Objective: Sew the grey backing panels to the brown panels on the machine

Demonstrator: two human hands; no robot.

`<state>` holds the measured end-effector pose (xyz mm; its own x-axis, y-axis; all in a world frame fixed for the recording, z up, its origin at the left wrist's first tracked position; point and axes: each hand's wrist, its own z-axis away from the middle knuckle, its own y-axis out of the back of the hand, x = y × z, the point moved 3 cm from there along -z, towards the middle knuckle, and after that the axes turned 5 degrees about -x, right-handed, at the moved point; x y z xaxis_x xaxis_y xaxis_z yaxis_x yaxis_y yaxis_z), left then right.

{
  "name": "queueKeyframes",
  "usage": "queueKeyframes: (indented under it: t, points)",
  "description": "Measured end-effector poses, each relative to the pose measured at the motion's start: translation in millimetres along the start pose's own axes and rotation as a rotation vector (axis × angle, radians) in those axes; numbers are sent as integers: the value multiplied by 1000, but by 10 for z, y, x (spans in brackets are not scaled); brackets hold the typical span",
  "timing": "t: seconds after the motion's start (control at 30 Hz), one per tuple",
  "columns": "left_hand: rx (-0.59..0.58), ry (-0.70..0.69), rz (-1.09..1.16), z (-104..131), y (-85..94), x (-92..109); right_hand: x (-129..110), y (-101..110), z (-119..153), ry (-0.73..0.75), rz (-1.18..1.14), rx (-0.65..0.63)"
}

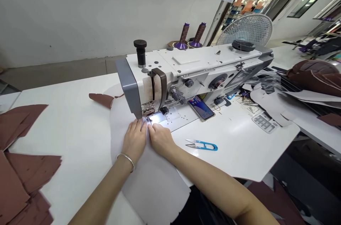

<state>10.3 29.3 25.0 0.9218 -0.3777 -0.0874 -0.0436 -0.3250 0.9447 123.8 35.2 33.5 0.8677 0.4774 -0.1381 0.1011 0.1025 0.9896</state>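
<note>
A large pale fabric piece [156, 186] lies under the needle area of a white sewing machine [191, 65] and hangs over the table's front edge. My left hand [135, 140] rests flat on the fabric just in front of the presser foot, fingers stretched forward, a silver bangle on the wrist. Close to its right, my right hand [160, 139] has its fingers bent together at the fabric's edge by the lit needle area; what its fingertips pinch is too small to make out. A brown piece [102, 100] sticks out beyond the fabric's far left edge.
Blue thread snips [204, 145] lie right of my right hand. A phone [201, 108] sits against the machine bed. Brown cut pieces [34, 171] are stacked at the left. Two thread cones [183, 37] and a fan [245, 31] stand behind; a calculator [265, 122] lies at the right.
</note>
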Motion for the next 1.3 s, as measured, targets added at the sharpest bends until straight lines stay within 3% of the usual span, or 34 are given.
queueKeyframes:
  t: [0.2, 0.47, 0.73, 1.07, 1.3]
  points:
    - [34, 16, 19, 27, 23, 53, -1, 5, 15, -9, -5, 15]
    - [-29, 19, 52, -30, -82, -97, 10, -49, 38, -62, 29, 53]
    - [15, 68, 15, 40, -23, 54, 9, -2, 21, -56, 15, 12]
    - [-89, 79, 24, -24, -154, -98, 34, 8, 47, -110, 4, -13]
    - [-5, 35, 41, 30, -92, 13, 52, 9, 49, -135, -31, 5]
